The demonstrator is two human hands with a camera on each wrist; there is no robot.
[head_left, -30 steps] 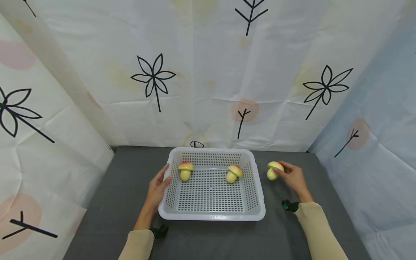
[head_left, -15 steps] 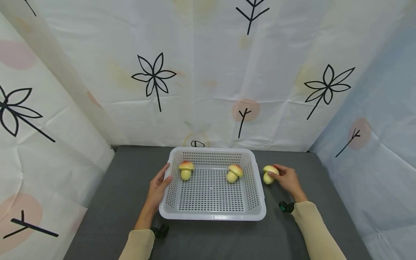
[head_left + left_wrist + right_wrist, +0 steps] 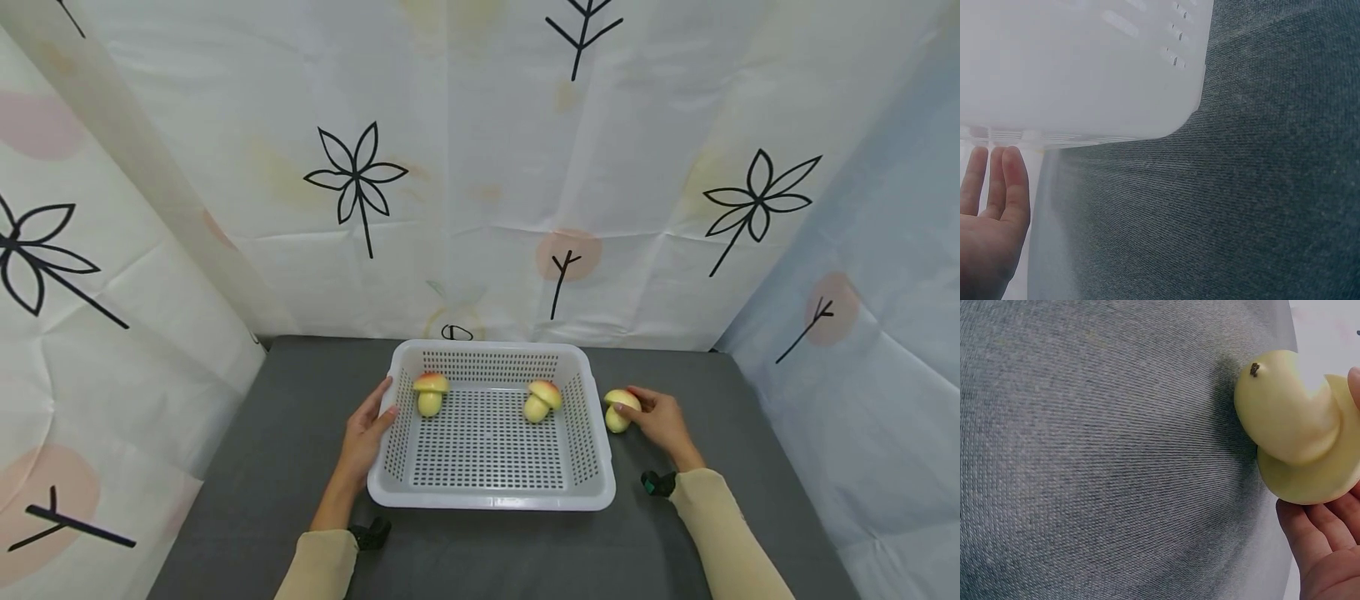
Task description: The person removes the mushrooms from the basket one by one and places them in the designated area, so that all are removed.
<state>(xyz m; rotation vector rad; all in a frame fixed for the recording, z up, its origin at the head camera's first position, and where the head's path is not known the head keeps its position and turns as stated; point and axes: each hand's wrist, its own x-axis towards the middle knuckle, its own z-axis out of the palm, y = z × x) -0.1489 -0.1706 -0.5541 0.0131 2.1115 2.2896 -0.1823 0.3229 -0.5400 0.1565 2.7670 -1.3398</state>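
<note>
A white plastic basket [image 3: 487, 497] with slotted walls sits on the grey table. Inside it, one yellow toy mushroom [image 3: 430, 403] with a reddish cap stands at the left, and a second toy mushroom [image 3: 537, 408] leans at the right. My left hand [image 3: 363, 435] holds the basket's left side, thumb at the rim; in the left wrist view its fingers [image 3: 1015, 181] touch the edge. Just outside the basket's right wall, my right hand [image 3: 664, 427] pinches a third toy mushroom [image 3: 1285, 409] by its cap, stem pointing away from the palm.
The grey cloth-covered table [image 3: 480, 554] runs back to a white patterned curtain [image 3: 480, 208]. More curtain stands along the left and right sides. A dark strap [image 3: 658, 483] sits at the right wrist and another strap [image 3: 371, 533] at the left.
My right hand has moved left and slightly toward me with its toy mushroom, closer to the basket's right wall. The left hand, the basket and the two mushrooms inside have stayed put.
</note>
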